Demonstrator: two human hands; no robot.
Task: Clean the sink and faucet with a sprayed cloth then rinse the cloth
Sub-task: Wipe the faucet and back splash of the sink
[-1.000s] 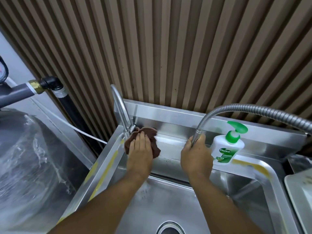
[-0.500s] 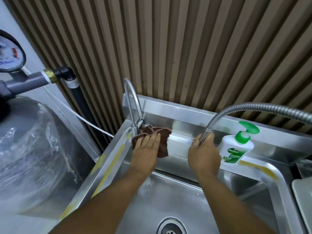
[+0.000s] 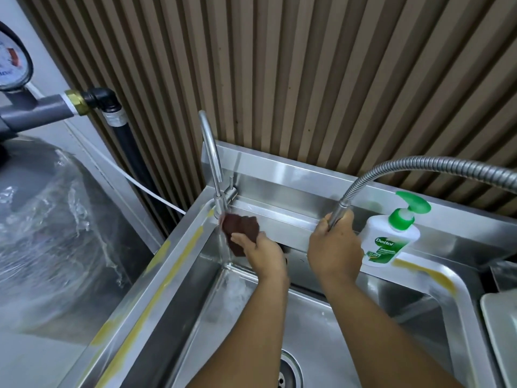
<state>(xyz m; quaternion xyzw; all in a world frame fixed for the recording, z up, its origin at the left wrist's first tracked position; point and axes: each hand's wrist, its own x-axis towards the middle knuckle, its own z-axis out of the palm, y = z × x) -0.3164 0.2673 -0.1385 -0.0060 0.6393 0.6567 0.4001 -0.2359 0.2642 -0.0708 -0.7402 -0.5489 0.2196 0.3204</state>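
left hand (image 3: 263, 254): bare | right hand (image 3: 334, 247): bare | forearms (image 3: 251, 331): bare to frame edge

left hand (image 3: 261, 252): flat press to grip; cloth (image 3: 241, 229): lowered beside faucet (image 3: 212, 163) base

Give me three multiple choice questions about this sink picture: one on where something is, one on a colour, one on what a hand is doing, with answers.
1. The soap bottle stands: A. on the back ledge of the sink; B. in the basin; C. on the floor.
2. The cloth in the left hand is: A. blue; B. dark brown; C. white.
3. The right hand: A. hangs open; B. grips the flexible hose; C. presses the pump.
Answers: 1 A, it sits on the ledge beside the right hand. 2 B, it looks dark brown. 3 B, its fingers curl round the hose's end.
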